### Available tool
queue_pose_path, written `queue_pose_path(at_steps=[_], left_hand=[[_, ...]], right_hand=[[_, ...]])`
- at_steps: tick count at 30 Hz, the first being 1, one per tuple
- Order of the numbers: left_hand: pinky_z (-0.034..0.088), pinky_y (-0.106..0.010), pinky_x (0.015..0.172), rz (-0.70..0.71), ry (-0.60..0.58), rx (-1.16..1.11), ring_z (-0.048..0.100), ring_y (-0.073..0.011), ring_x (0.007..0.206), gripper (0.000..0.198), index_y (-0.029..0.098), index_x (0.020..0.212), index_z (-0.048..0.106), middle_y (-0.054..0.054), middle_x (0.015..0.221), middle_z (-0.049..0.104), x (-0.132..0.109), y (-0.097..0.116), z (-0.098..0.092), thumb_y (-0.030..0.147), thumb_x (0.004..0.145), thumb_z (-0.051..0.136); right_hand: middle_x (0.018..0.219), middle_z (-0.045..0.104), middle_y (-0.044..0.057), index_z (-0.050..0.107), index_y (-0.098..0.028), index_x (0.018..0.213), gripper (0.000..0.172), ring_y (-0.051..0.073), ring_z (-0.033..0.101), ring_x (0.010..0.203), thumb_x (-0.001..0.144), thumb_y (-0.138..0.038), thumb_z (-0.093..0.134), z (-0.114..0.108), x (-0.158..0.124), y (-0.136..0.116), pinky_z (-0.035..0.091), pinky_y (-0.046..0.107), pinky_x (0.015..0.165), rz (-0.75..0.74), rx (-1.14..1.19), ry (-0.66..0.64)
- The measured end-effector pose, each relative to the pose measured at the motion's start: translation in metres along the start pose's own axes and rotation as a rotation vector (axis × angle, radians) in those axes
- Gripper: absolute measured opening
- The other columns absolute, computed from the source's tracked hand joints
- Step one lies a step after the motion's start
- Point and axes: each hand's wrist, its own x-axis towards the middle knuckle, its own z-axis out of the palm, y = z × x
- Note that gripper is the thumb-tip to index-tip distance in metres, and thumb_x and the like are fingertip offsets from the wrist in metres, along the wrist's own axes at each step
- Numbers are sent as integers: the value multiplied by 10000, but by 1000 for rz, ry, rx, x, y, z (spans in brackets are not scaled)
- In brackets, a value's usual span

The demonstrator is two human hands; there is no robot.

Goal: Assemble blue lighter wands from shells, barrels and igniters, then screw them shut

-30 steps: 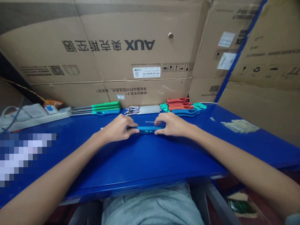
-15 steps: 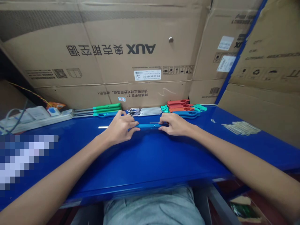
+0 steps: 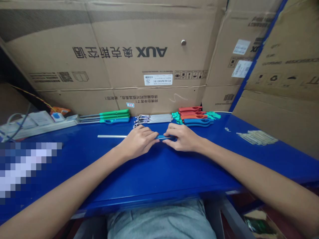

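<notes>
A blue plastic handle, likely from a long-nosed lighter [image 3: 164,137], lies almost hidden under my hands on the blue table [image 3: 174,172]. My left hand [image 3: 138,141] and my right hand [image 3: 183,137] both grip it, their fingertips nearly meeting. A straight metal tube [image 3: 112,136] sticks out left from under my left hand. Just beyond my hands lie several metal tubes with wire ends [image 3: 154,118]. Blue handles [image 3: 198,122] and red-orange handles [image 3: 193,113] lie further right, with green-handled pieces [image 3: 114,116] to the left.
Small teal parts [image 3: 175,116] lie by the red handles. Clear plastic pieces [image 3: 256,138] lie at the right of the table. A power strip [image 3: 45,124] with cables sits at the far left. Large cardboard boxes [image 3: 119,43] wall off the table's back edge.
My hands have moved closer together over the blue handle, covering most of it. The metal tube now shows much longer to the left of my left hand.
</notes>
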Motion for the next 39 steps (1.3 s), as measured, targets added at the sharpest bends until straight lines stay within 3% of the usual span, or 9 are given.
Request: queue_pose_path(at_steps=[6, 12, 22, 26, 32, 39], left_hand=[[437, -324, 643, 39, -16, 4, 619, -195, 702, 336, 132, 894, 661, -91, 763, 684, -3, -2, 0, 267, 991, 368], [423, -283, 580, -17, -53, 33, 606, -190, 690, 295, 146, 852, 626, -70, 742, 666, -6, -9, -2, 243, 982, 380], [479, -293, 640, -25, -37, 25, 643, -190, 697, 289, 150, 878, 621, -61, 761, 682, -8, -16, 0, 277, 987, 385], [480, -292, 631, -31, -21, 37, 649, -198, 715, 279, 151, 890, 624, -65, 772, 688, -8, -17, 0, 272, 982, 391], [447, -273, 568, -82, -79, 17, 630, -181, 621, 282, 154, 836, 612, -44, 690, 656, -7, -17, -1, 255, 977, 390], [521, -325, 679, -175, -113, -28, 686, -241, 798, 299, 127, 1049, 642, -118, 881, 715, -10, -19, 6, 270, 975, 390]], right_hand=[[852, 645, 60, 660, -154, 880, 156, 152, 580, 739, 829, -301, 660, 1, 2, 1, 443, 264, 698, 4, 64, -29], [820, 670, 55, 646, -153, 838, 260, 163, 595, 760, 848, -413, 646, -4, 5, 1, 421, 270, 712, 77, 50, 13], [813, 667, 38, 666, -155, 860, 123, 145, 582, 724, 793, -258, 675, -7, 5, 7, 427, 254, 684, 73, 69, -14], [735, 665, 21, 685, -145, 893, 134, 119, 581, 637, 796, -238, 678, -4, 4, 12, 430, 227, 625, 92, 142, 15], [677, 659, 12, 703, -137, 905, 201, 112, 577, 590, 787, -298, 719, -7, 4, 15, 420, 218, 591, 150, 169, -42], [637, 619, 3, 694, -125, 903, 168, 94, 513, 557, 855, -271, 627, -10, 6, 10, 384, 217, 567, 227, 237, -108]])
